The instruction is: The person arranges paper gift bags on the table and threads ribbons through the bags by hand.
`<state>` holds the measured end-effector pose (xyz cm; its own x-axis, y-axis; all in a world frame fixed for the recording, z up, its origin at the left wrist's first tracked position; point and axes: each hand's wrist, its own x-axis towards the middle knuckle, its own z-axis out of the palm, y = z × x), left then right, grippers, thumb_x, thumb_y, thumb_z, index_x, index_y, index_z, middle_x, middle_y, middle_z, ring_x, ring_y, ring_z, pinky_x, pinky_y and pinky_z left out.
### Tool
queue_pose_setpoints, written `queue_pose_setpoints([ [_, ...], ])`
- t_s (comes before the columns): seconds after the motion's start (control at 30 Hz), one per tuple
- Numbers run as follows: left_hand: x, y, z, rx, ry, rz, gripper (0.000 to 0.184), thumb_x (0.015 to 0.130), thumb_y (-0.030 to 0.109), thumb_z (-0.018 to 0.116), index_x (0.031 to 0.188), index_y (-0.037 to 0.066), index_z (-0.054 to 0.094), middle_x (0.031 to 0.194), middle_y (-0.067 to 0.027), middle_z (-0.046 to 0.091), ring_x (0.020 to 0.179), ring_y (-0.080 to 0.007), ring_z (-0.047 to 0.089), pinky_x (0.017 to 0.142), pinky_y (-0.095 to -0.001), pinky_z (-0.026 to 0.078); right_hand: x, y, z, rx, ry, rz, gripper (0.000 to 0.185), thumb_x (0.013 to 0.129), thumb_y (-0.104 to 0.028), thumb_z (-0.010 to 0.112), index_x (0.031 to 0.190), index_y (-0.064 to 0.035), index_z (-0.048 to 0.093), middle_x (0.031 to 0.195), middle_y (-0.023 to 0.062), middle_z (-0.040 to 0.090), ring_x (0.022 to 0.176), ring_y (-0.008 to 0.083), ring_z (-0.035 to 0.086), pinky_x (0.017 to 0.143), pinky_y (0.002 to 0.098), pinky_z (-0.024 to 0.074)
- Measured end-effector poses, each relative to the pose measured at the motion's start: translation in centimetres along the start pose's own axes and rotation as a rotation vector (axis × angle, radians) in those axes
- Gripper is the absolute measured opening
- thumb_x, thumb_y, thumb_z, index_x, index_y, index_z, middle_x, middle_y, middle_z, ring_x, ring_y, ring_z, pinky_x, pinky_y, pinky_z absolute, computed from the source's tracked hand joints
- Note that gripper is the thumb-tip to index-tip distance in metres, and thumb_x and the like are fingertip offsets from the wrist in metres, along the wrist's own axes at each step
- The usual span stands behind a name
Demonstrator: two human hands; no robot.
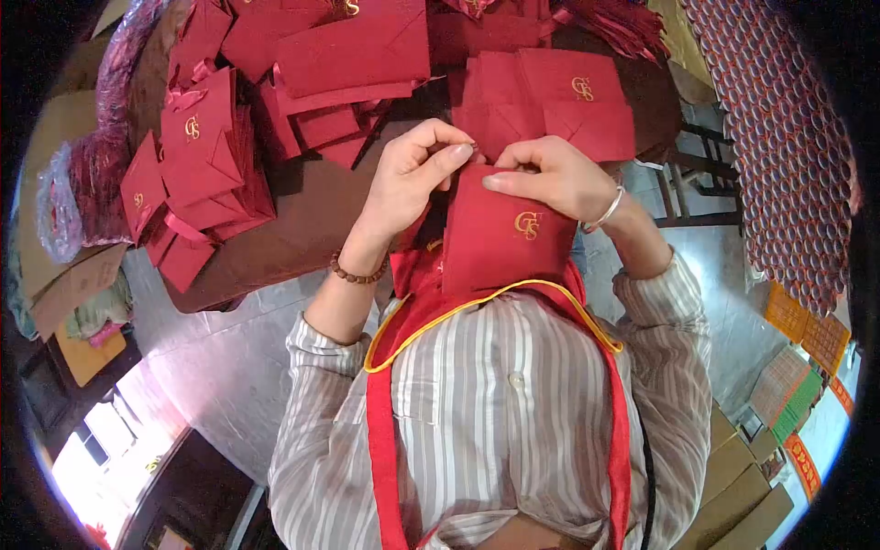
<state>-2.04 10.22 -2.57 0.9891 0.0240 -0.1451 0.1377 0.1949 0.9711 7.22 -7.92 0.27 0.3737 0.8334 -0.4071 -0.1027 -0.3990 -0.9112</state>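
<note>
A red paper gift bag with gold lettering stands in front of my chest, over a red apron with yellow trim. My right hand grips the bag's top edge, thumb on the front and fingers curled behind. At the bag's upper left corner my left hand is closed in a pinch, thumb against forefinger. What sits in that pinch is too small to make out. Just beyond both hands lie more flat red gift bags with the same lettering.
Stacked red bags with ribbon handles cover the left of the brown table. More red bags are heaped at the back, near a bundle of red ribbons. A plastic-wrapped roll stands left; dark stools are at right.
</note>
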Motion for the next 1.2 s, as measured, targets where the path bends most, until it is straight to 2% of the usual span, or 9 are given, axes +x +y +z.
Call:
queue_pose_setpoints([
  [0.2,0.2,0.0,0.0,0.249,-0.046,0.217,0.006,0.085,0.008,0.056,0.088,0.003,0.057,0.073,0.0037,0.053,0.06,-0.0012,0.041,0.053,-0.0173,0.034,-0.5,-0.9,-0.1,-0.256,0.026,-0.034,0.021,0.081,-0.019,0.063,0.087,0.0007,0.062,0.074,-0.0018,0.058,0.07,0.0036,0.049,0.061,0.0203,0.0399],
  [0.43,-0.2,0.6,-0.1,0.155,-0.047,0.095,0.007,0.085,0.008,0.056,0.089,0.002,0.058,0.075,0.0034,0.053,0.064,-0.0015,0.043,0.053,-0.0173,0.034,-0.6,-0.8,-0.3,-0.006,-0.103,0.006,0.022,0.083,-0.02,0.06,0.089,0.0014,0.061,0.076,-0.0031,0.058,0.072,0.0032,0.049,0.064,0.0198,0.0406],
  [0.53,-0.4,0.7,0.2,0.149,-0.017,0.002,0.007,0.084,0.006,0.056,0.088,0.001,0.06,0.078,0.0014,0.055,0.065,-0.0028,0.045,0.055,-0.0176,0.036,-0.5,-0.2,0.1,0.036,-0.042,-0.006,0.021,0.084,-0.02,0.058,0.088,0.0009,0.06,0.075,-0.0042,0.056,0.071,0.0027,0.047,0.063,0.0194,0.0392],
  [0.6,-0.4,0.7,0.3,0.318,0.082,0.253,0.008,0.082,0.004,0.058,0.087,-0.001,0.061,0.082,-0.0019,0.057,0.068,-0.0068,0.05,0.06,-0.0202,0.04,-0.6,-0.1,0.0,0.01,-0.036,0.001,0.021,0.085,-0.019,0.057,0.088,0.0009,0.06,0.074,-0.0049,0.054,0.071,0.0024,0.046,0.062,0.0193,0.0383],
  [0.73,-0.9,1.4,0.6,0.55,0.131,0.419,0.009,0.078,0.001,0.06,0.086,-0.002,0.06,0.085,-0.008,0.059,0.078,-0.0169,0.057,0.072,-0.0263,0.044,-0.7,-0.1,0.1,-0.012,-0.021,0.014,0.02,0.085,-0.019,0.057,0.086,0.001,0.059,0.072,-0.0063,0.051,0.069,0.002,0.042,0.06,0.0194,0.0364],
  [0.87,-0.8,1.7,1.2,0.511,-0.076,0.278,0.01,0.078,0.003,0.06,0.086,-0.003,0.059,0.085,-0.0089,0.061,0.08,-0.0167,0.058,0.073,-0.0263,0.045,-0.5,0.0,-0.1,-0.01,-0.029,-0.014,0.021,0.085,-0.019,0.057,0.085,0.0017,0.058,0.072,-0.0065,0.051,0.069,0.0017,0.042,0.06,0.0193,0.0365],
  [1.1,-0.5,1.6,0.6,0.323,-0.075,0.045,0.008,0.079,0.004,0.06,0.085,-0.002,0.06,0.086,-0.0075,0.061,0.079,-0.0154,0.058,0.071,-0.0247,0.045,-1.7,-1.6,-0.8,-0.095,-0.066,0.036,0.022,0.083,-0.018,0.06,0.091,0.0023,0.06,0.075,-0.0051,0.054,0.07,0.0019,0.045,0.061,0.0193,0.0379],
  [1.17,-0.3,1.0,0.8,0.418,-0.03,0.398,0.009,0.077,0.002,0.062,0.085,-0.001,0.061,0.082,-0.0077,0.061,0.075,-0.0166,0.058,0.069,-0.024,0.044,-1.9,-1.4,-1.0,-0.046,-0.083,0.048,0.022,0.083,-0.018,0.06,0.092,0.0025,0.06,0.077,-0.0047,0.056,0.072,0.002,0.046,0.063,0.019,0.0387],
  [1.2,-0.5,1.3,1.0,0.417,-0.029,0.398,0.009,0.077,0.002,0.062,0.085,-0.001,0.061,0.082,-0.0077,0.061,0.075,-0.0166,0.058,0.069,-0.024,0.044,-2.0,-1.1,-1.0,0.008,-0.069,0.051,0.024,0.081,-0.018,0.06,0.093,0.0025,0.061,0.078,-0.0023,0.059,0.073,0.0036,0.049,0.065,0.0204,0.0405],
])
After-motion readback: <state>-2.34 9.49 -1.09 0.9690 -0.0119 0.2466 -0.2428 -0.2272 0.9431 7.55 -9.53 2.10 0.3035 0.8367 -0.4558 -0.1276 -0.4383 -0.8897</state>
